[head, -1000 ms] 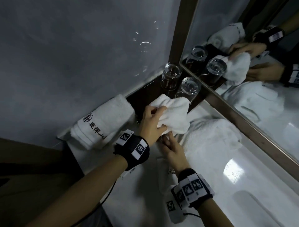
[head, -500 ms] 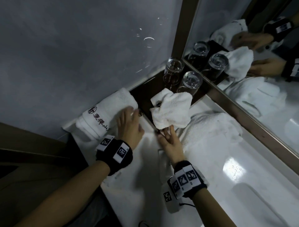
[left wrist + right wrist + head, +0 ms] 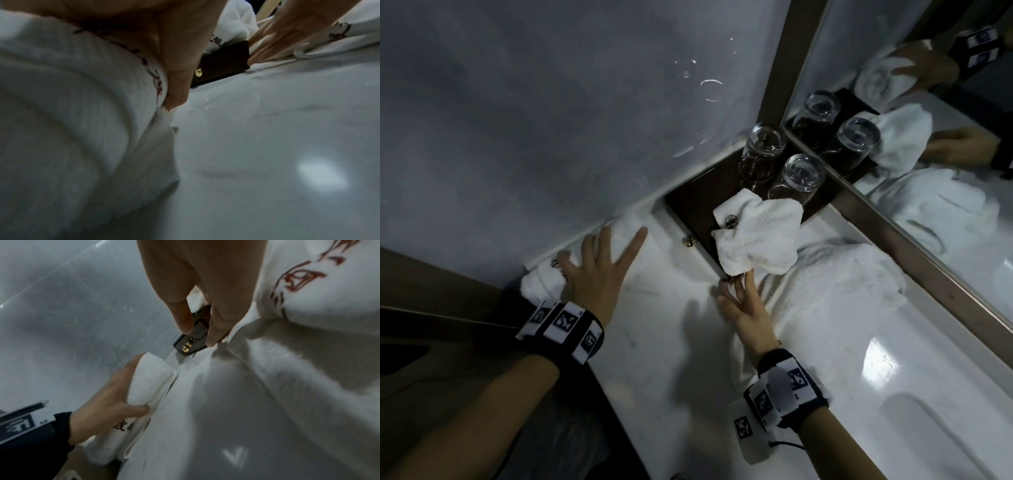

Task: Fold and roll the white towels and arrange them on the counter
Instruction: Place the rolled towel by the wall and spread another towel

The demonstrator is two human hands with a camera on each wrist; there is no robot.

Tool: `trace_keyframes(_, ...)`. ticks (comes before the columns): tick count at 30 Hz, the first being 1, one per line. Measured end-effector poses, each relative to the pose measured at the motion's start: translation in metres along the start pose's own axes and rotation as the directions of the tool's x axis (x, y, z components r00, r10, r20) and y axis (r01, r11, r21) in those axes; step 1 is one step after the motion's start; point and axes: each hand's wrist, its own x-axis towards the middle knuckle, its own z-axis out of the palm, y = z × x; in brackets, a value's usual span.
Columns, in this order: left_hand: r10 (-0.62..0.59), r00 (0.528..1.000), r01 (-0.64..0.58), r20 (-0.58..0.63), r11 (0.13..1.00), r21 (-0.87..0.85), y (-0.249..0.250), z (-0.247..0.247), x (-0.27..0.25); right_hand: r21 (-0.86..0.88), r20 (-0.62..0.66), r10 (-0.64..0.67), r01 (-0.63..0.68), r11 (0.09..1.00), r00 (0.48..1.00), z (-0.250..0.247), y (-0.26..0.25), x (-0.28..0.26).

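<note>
At the far left, against the grey wall, a rolled towel (image 3: 544, 284) is covered by the left hand (image 3: 599, 270), fingers spread and straight, laid flat on it; further right, a small white towel (image 3: 756, 236) is bunched on the dark wooden tray (image 3: 688, 202), in front of two upturned glasses (image 3: 796, 178); its lower edge is touched by the straight fingers of the right hand (image 3: 743, 301), nothing being gripped; a larger towel (image 3: 835, 284) is spread on the white counter (image 3: 893, 377) below the mirror (image 3: 945, 205).
</note>
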Motion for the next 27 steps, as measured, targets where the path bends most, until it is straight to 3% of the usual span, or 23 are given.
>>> trace_keyframes(5,0.037,0.998,-0.034,0.043,0.997,-0.065,0.002,-0.006,0.013,-0.070,-0.049,-0.028,0.025,0.997,0.998,0.002,0.007,0.004)
trace_keyframes(12,0.068,0.995,-0.059,0.074,0.991,-0.116,0.019,-0.015,0.036,0.005,-0.015,0.015,-0.015,1.000,1.000,0.007,0.002,0.005)
trace_keyframes(19,0.074,0.996,-0.064,0.056,0.986,-0.151,0.031,-0.020,0.061,-0.048,0.028,0.023,-0.021,0.999,0.999,0.004,-0.007,0.006)
trace_keyframes(23,0.085,0.994,-0.072,0.067,0.983,-0.167,0.030,-0.020,0.059,-0.242,-0.016,-0.047,0.042,0.969,0.999,0.003,-0.016,0.000)
trace_keyframes(25,0.096,0.991,-0.073,0.095,0.972,-0.225,0.027,-0.025,0.058,-0.415,-0.088,-0.146,0.097,0.904,0.985,0.000,-0.018,-0.004)
trace_keyframes(27,0.102,0.993,-0.079,0.064,0.951,-0.300,0.027,-0.032,0.049,-0.584,-0.081,-0.212,0.126,0.802,0.974,-0.007,-0.019,-0.009)
